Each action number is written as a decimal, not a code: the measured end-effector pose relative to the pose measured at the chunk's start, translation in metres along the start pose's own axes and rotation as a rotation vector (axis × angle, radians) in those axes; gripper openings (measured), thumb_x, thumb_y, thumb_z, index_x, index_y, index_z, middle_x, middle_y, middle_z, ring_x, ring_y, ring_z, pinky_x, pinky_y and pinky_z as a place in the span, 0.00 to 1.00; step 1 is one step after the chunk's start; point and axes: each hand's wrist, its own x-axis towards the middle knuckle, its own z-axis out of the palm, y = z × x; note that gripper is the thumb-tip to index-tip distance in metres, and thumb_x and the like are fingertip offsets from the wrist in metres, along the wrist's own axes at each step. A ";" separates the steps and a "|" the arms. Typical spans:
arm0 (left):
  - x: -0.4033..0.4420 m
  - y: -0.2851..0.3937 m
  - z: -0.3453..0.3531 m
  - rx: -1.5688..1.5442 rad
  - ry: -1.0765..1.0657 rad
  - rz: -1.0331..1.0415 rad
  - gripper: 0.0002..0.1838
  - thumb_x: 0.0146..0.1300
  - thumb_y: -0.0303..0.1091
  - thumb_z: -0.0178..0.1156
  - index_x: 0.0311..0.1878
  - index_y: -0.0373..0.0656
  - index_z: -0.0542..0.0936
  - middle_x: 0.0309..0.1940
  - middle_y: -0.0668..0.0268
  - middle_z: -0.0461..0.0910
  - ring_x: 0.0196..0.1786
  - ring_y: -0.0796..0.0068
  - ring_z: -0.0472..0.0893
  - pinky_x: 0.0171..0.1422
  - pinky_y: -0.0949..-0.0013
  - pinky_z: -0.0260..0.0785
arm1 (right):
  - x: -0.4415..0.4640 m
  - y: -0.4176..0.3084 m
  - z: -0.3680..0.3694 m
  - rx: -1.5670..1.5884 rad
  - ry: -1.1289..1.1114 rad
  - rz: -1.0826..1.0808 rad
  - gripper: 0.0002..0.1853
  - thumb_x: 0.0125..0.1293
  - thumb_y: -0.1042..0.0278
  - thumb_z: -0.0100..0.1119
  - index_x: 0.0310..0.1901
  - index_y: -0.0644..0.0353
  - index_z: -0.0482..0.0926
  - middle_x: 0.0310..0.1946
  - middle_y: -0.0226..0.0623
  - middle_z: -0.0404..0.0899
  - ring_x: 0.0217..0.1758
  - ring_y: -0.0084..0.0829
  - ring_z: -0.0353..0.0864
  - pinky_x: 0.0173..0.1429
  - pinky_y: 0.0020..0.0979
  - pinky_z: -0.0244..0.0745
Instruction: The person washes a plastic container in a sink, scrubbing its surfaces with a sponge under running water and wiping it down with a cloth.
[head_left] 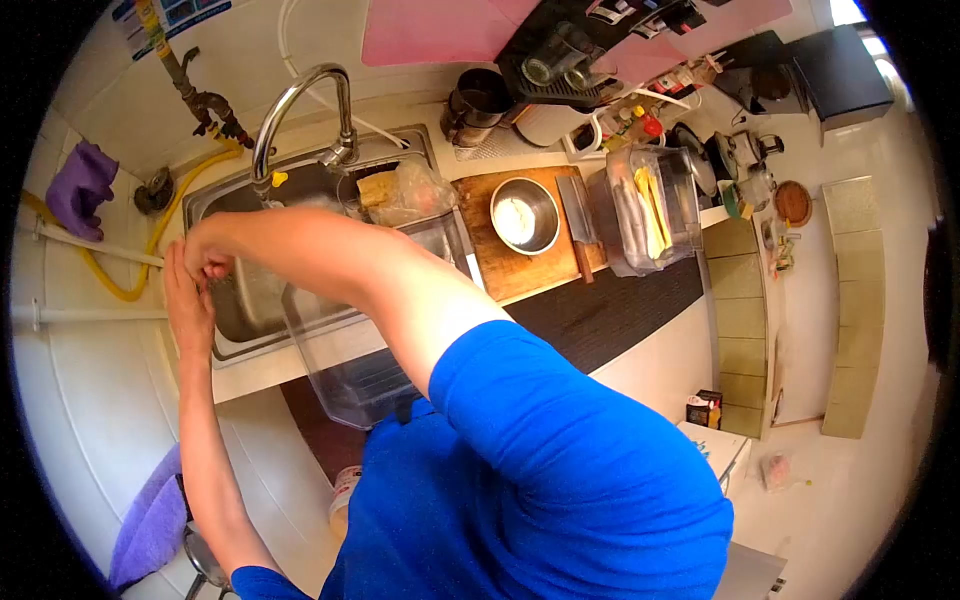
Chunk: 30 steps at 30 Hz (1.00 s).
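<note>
Both hands are together at the left edge of the steel sink (235,352). My left hand (188,305) points upward, its fingers stretched out along the sink's left rim beside the wall. My right hand (212,246) reaches across from the right and touches or nearly touches the left fingers. Its fingers are curled, and whatever they may hold is hidden. A curved chrome faucet (347,112) stands behind the basin. Under my right forearm, a clear plastic bin (345,385) overhangs the counter's front edge, partly covered by the arm.
Right of the sink, a wooden cutting board (478,195) bears a metal bowl (527,240) and a cleaver (577,215). A clear container (625,225) with long yellow and pale items stands beyond. A plastic bag (415,193) sits at the sink. Purple cloth (80,190) hangs left.
</note>
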 end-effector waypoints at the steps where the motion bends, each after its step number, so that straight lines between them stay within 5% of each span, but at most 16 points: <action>1: 0.005 -0.003 0.004 -0.062 -0.013 0.012 0.34 0.62 0.19 0.58 0.74 0.41 0.67 0.69 0.49 0.69 0.72 0.47 0.68 0.75 0.57 0.61 | 0.040 0.004 -0.013 0.014 -0.092 0.056 0.06 0.59 0.71 0.66 0.37 0.61 0.81 0.21 0.33 0.76 0.22 0.31 0.75 0.27 0.30 0.73; 3: 0.017 -0.019 0.016 -0.075 0.068 0.055 0.26 0.63 0.23 0.57 0.66 0.39 0.72 0.62 0.50 0.74 0.65 0.49 0.73 0.68 0.59 0.66 | 0.037 0.004 -0.010 -0.088 -0.206 0.058 0.08 0.59 0.68 0.66 0.38 0.61 0.84 0.24 0.34 0.82 0.24 0.34 0.79 0.27 0.31 0.75; 5: 0.012 -0.054 0.026 -0.131 -0.032 -0.158 0.16 0.62 0.25 0.58 0.54 0.39 0.78 0.53 0.51 0.80 0.57 0.51 0.79 0.58 0.58 0.73 | -0.016 -0.005 0.014 -0.162 0.065 0.011 0.10 0.57 0.67 0.68 0.40 0.60 0.85 0.26 0.36 0.84 0.28 0.35 0.82 0.32 0.34 0.77; 9: 0.034 -0.037 0.005 0.183 -0.067 -0.007 0.07 0.59 0.28 0.62 0.41 0.40 0.83 0.40 0.51 0.85 0.44 0.49 0.85 0.44 0.54 0.76 | -0.067 -0.009 0.025 -0.587 0.311 -0.056 0.13 0.55 0.64 0.70 0.42 0.58 0.88 0.35 0.43 0.88 0.38 0.39 0.88 0.45 0.40 0.81; 11: 0.040 -0.029 0.001 0.390 -0.160 -0.116 0.06 0.57 0.33 0.65 0.33 0.41 0.86 0.31 0.50 0.85 0.36 0.44 0.85 0.37 0.50 0.75 | -0.094 0.000 0.034 -0.572 0.767 -0.303 0.13 0.52 0.65 0.68 0.40 0.57 0.89 0.39 0.45 0.89 0.47 0.44 0.89 0.51 0.43 0.82; 19: 0.055 -0.062 0.028 0.140 -0.218 -0.242 0.11 0.56 0.34 0.65 0.35 0.35 0.86 0.33 0.42 0.83 0.39 0.41 0.85 0.38 0.51 0.76 | -0.091 0.009 0.021 -0.903 1.022 -0.418 0.10 0.57 0.64 0.63 0.38 0.52 0.91 0.41 0.40 0.90 0.47 0.41 0.89 0.47 0.43 0.82; 22: 0.053 -0.073 0.035 -0.096 -0.148 -0.173 0.10 0.56 0.32 0.65 0.33 0.33 0.84 0.28 0.44 0.83 0.33 0.54 0.87 0.37 0.57 0.74 | -0.092 0.010 0.018 -0.982 1.047 -0.485 0.10 0.57 0.63 0.63 0.37 0.50 0.91 0.39 0.38 0.90 0.46 0.40 0.90 0.46 0.43 0.82; 24: 0.052 -0.072 0.033 -0.293 -0.206 -0.324 0.08 0.57 0.29 0.64 0.30 0.33 0.83 0.23 0.56 0.84 0.29 0.73 0.81 0.36 0.64 0.71 | -0.095 0.010 0.017 -1.059 1.057 -0.548 0.09 0.57 0.63 0.63 0.36 0.51 0.91 0.37 0.37 0.90 0.44 0.39 0.90 0.44 0.43 0.82; 30: 0.044 -0.070 0.041 -0.615 -0.208 -0.459 0.06 0.57 0.29 0.64 0.33 0.35 0.84 0.26 0.73 0.81 0.32 0.81 0.74 0.35 0.66 0.68 | -0.100 0.009 0.012 -1.129 1.013 -0.634 0.12 0.58 0.62 0.61 0.37 0.53 0.91 0.39 0.40 0.90 0.43 0.43 0.90 0.45 0.46 0.83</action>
